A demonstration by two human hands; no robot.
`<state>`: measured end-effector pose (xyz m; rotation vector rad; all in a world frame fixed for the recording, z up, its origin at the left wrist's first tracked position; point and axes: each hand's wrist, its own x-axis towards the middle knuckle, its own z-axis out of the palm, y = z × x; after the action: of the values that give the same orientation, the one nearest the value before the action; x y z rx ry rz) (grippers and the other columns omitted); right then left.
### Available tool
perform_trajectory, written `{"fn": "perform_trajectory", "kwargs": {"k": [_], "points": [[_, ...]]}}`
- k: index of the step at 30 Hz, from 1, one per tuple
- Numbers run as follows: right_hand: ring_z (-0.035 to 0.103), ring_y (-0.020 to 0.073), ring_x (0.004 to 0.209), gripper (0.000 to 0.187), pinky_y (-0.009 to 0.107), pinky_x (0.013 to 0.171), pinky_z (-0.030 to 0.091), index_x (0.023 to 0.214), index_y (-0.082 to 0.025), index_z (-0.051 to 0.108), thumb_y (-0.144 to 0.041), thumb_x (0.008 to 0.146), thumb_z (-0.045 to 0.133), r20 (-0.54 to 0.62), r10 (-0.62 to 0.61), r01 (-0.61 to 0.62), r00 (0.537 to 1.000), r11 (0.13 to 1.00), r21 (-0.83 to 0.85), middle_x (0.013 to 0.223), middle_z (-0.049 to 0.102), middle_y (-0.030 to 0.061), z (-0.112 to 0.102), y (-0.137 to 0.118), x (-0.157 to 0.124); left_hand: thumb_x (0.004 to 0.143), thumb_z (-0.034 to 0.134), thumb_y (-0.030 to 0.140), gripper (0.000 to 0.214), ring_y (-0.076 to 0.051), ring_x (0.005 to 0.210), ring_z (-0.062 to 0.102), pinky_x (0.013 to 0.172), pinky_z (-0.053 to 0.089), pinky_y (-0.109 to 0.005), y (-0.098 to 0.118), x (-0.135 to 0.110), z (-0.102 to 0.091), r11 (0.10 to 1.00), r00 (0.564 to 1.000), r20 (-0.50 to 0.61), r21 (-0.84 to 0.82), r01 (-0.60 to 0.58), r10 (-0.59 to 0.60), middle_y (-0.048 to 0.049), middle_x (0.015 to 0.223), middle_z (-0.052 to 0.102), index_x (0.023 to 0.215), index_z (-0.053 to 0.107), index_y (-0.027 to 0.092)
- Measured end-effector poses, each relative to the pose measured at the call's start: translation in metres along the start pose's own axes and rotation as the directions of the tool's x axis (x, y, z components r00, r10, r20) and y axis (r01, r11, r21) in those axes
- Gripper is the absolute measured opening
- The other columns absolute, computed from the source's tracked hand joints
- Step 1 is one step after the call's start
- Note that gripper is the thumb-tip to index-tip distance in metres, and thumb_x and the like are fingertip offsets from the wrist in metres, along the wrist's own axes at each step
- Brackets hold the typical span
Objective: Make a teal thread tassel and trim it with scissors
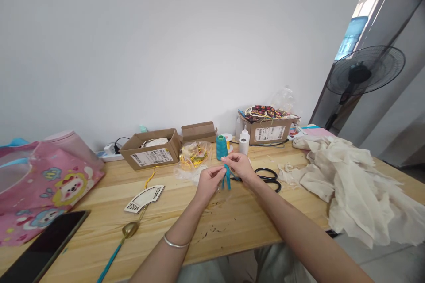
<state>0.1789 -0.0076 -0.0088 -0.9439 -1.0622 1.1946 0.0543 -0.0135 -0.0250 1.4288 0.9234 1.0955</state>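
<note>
My left hand point(208, 182) and my right hand point(239, 166) meet above the middle of the wooden table point(232, 225). Both pinch a small teal tassel point(226, 178) whose strands hang down between them. A teal thread spool point(221, 147) stands upright just behind the hands. A silver bangle point(175, 242) is on my left wrist. Black scissors point(268, 177) lie on the table right beside my right hand.
Open cardboard boxes point(151, 150) point(269, 128) stand at the back, with a bag of yellow cords point(194, 155) between. A wooden fan-shaped piece point(144, 197), a phone point(43, 247) and a pink bag point(43, 181) lie left. Cream cloth point(352, 181) is piled right; a fan point(365, 70) stands beyond.
</note>
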Motion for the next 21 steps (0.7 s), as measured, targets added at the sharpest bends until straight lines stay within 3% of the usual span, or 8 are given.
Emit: {"fn": "perform_trajectory", "kwargs": {"k": [5,8,11,13,17,21], "points": [[0.030,0.0027,0.039,0.026,0.018,0.039,0.018,0.051,-0.013,0.057,-0.032,0.047,0.075,0.028,0.012,-0.012,1.000,1.000,0.014,0.041,0.043,-0.0065,0.001,-0.001,-0.002,0.064,0.058,0.028,0.020,-0.012,0.056,0.056,0.056,0.043,-0.022,0.000,0.000,-0.001,1.000,1.000,0.011,0.000,0.029,-0.029,-0.0014,0.063,0.066,0.074,0.066,0.013],[0.028,0.0027,0.038,0.032,0.019,0.039,0.018,0.052,-0.014,0.053,-0.040,0.051,0.072,0.025,-0.001,0.000,1.000,0.998,0.067,0.041,0.039,-0.0074,-0.003,-0.007,-0.002,0.063,0.055,0.020,0.013,-0.010,0.050,0.053,0.053,0.041,-0.021,0.000,-0.001,-0.001,0.999,0.999,0.039,0.010,0.031,-0.031,0.0001,0.055,0.063,0.064,0.065,0.013],[0.023,0.0029,0.039,0.040,0.019,0.039,0.019,0.050,-0.016,0.045,-0.051,0.056,0.065,-0.025,-0.044,0.047,0.999,0.990,0.132,0.040,0.030,-0.0091,-0.012,-0.016,0.001,0.061,0.054,0.018,0.010,-0.011,0.053,0.055,0.059,0.043,-0.022,0.000,-0.002,-0.002,1.000,1.000,0.022,0.002,0.015,-0.015,0.0002,0.053,0.062,0.056,0.062,0.014],[0.021,0.0030,0.038,0.041,0.019,0.038,0.018,0.051,-0.017,0.043,-0.052,0.057,0.063,-0.056,-0.061,0.069,0.997,0.986,0.149,0.040,0.028,-0.0097,-0.017,-0.019,0.003,0.062,0.054,0.020,0.011,-0.013,0.063,0.058,0.066,0.044,-0.024,0.001,-0.002,-0.002,1.000,1.000,-0.024,-0.007,0.002,-0.002,-0.0017,0.064,0.065,0.061,0.063,0.015],[0.027,0.0026,0.038,0.034,0.018,0.039,0.019,0.053,-0.015,0.051,-0.044,0.055,0.069,-0.016,-0.032,0.033,0.999,0.994,0.104,0.041,0.039,-0.0078,-0.014,-0.014,0.002,0.068,0.056,0.030,0.024,-0.017,0.090,0.058,0.082,0.041,-0.028,0.006,-0.004,-0.002,0.998,0.998,-0.062,-0.052,-0.034,0.031,-0.0059,0.091,0.067,0.085,0.066,0.016],[0.036,0.0038,0.040,0.029,0.019,0.041,0.024,0.053,-0.013,0.057,-0.037,0.051,0.073,0.054,0.016,-0.018,0.998,0.999,0.038,0.043,0.048,-0.0048,-0.002,-0.005,-0.003,0.064,0.062,0.038,0.036,-0.020,0.086,0.060,0.083,0.041,-0.033,0.005,-0.002,-0.001,0.996,0.999,-0.014,-0.075,-0.052,0.051,-0.0083,0.086,0.068,0.089,0.067,0.013]]}}
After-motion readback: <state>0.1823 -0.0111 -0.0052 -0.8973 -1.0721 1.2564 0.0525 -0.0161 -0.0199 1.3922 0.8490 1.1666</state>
